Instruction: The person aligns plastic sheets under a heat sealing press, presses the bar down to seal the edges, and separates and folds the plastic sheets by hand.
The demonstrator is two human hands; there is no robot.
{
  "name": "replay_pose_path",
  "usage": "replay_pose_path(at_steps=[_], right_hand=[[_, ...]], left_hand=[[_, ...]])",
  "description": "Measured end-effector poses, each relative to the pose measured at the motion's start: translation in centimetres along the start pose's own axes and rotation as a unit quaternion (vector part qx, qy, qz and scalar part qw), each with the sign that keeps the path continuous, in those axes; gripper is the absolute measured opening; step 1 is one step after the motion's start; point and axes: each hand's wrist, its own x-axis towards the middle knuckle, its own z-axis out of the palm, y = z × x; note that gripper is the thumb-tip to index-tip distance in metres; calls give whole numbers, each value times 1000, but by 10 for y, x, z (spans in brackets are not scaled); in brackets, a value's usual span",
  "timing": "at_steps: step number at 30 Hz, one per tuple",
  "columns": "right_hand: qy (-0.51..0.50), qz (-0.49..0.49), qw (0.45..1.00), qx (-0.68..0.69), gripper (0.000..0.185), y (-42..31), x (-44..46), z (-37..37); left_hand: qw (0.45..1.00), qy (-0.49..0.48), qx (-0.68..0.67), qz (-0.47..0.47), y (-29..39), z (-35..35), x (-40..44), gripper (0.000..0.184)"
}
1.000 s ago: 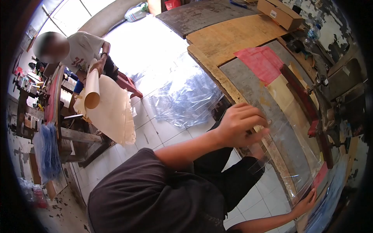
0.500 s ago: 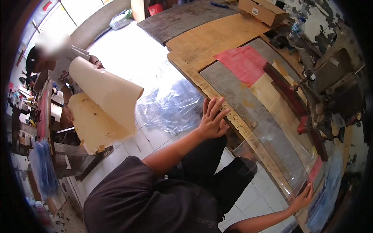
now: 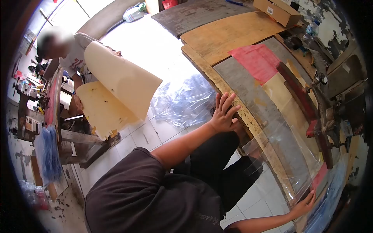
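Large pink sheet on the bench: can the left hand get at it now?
Probably yes: the left hand is open by the bench edge, and nothing appears to block the grey surface toward the pink sheet.

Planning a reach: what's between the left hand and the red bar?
Head view shows table edge, grey surface, then beige sheet, from the left hand outward.

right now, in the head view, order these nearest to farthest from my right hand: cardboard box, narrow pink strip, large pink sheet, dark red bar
From your right hand:
1. Narrow pink strip, close beside it
2. Dark red bar, farther up the view
3. Large pink sheet, by the bar's upper end
4. Cardboard box, at the view's top, right of centre
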Motion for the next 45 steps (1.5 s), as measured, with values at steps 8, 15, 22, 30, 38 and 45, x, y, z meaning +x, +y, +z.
replay_pose_path(at_steps=[8,15,22,30,38,45], right_hand=[[17,-22,1000,3,44,9,1,1],[8,-42,999,17,44,22,6,1],[31,-9,999,-24,46,9,3,3],[45,-9,997,-65,47,14,2,-5],[60,24,997,36,38,-21,-10,3],[131,31,989,56,34,-39,-16,4]], left_hand=[[1000,7,10,-8,0,4,-1,65],[1000,-8,11,-13,1,2,-2,71],[1000,10,10,-3,0,5,-1,72],[1000,19,7,-14,-1,11,-6,59],[997,71,8,9,1,9,1,74],[998,51,16,24,2,10,5,80]])
